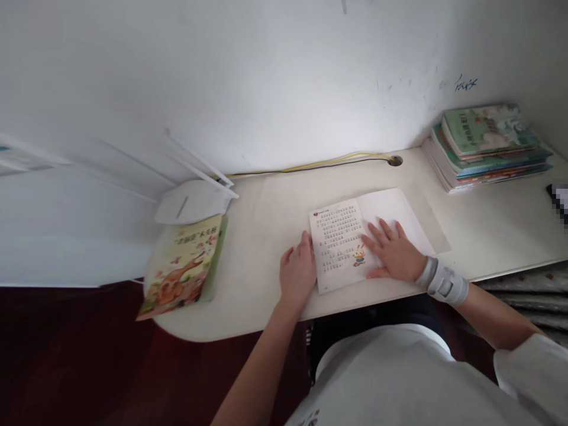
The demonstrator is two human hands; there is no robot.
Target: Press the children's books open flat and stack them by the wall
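An open book (339, 248) lies on the white desk, with printed text and a small rabbit-like drawing on its left page and a nearly blank right page. My right hand (396, 254) rests flat on the right page with its fingers spread, and a grey band circles that wrist. Beside the book's left edge is my left hand (298, 269), resting on the desk, its fingers slightly bent and close to the page edge. Nothing shows in its grasp.
A yellow-green book (186, 266) overhangs the desk's (252, 260) left edge. Behind it stands a white router (190, 202) with antennas. Cables run along the wall to a round hole (394, 161). A book stack (488, 142) sits at right, with a dark object (558, 198) beyond.
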